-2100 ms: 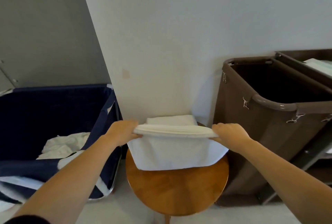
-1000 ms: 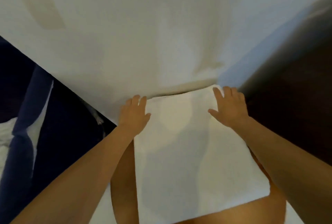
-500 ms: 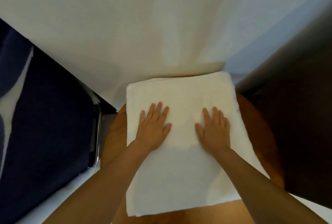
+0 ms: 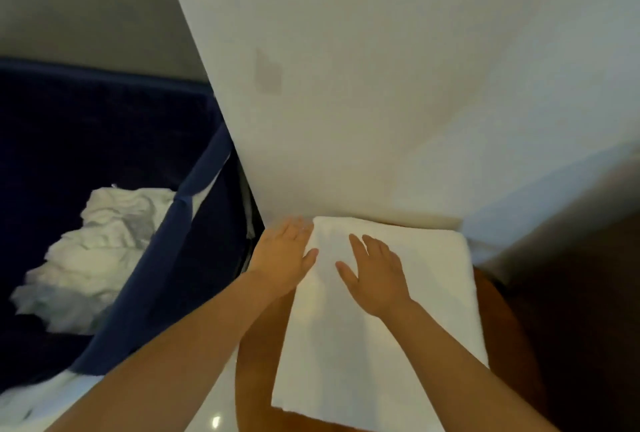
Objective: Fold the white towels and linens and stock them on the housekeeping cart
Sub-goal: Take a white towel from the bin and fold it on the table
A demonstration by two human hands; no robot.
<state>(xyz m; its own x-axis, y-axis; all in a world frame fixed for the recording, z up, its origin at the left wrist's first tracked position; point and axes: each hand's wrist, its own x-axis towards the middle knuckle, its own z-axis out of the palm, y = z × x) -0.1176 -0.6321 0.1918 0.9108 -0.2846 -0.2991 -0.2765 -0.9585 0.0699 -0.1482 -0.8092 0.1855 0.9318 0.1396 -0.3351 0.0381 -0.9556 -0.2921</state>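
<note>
A folded white towel (image 4: 408,320) lies flat on a small round wooden table (image 4: 502,345) against the wall. My right hand (image 4: 375,275) rests palm down on the towel's far left part, fingers spread. My left hand (image 4: 284,255) is open at the towel's far left corner, partly off its edge, fingers straight. Neither hand grips anything. The table's near side is largely covered by the towel and my forearms.
A dark blue laundry bin (image 4: 187,258) stands to the left, holding a heap of crumpled white linens (image 4: 93,258). A white wall (image 4: 381,85) rises right behind the table. The brown housekeeping cart (image 4: 588,275) shows as a dark mass at the right edge.
The towel was laid down and pressed flat. Since half a second ago both hands have slid left across it, the left reaching its corner. The view has swung left, showing the bin.
</note>
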